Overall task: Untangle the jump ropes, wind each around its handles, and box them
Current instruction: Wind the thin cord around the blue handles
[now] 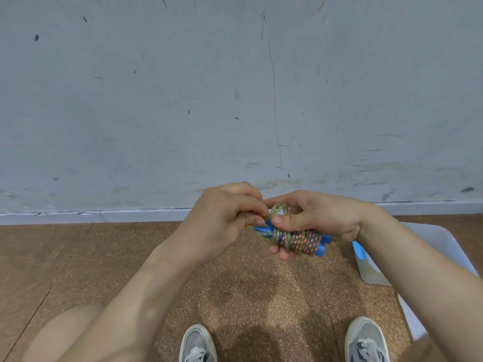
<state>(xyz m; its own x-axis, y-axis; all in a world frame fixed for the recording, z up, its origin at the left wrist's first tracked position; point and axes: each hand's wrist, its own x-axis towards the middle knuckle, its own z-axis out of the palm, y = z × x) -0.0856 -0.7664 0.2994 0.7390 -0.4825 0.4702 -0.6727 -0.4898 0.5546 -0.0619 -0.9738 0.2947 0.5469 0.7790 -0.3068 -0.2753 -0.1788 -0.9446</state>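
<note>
A jump rope [300,240] with blue handles is wound into a tight bundle; its cord is dark with pink, green and yellow flecks. My right hand [313,220] grips the bundle from above, thumb across the cord, fingers curled beneath. A small loop of cord [279,209] sticks up between the two hands. My left hand [230,212] pinches that cord at the bundle's left end, beside the blue handle tips [262,229]. A white box [439,246] stands on the floor to the right, partly hidden by my right forearm.
A grey scuffed wall [235,100] with a pale skirting board rises close ahead. The floor [248,288] is speckled cork. Both of my grey shoes [198,343] show at the bottom edge, and a bare knee sits at the lower left.
</note>
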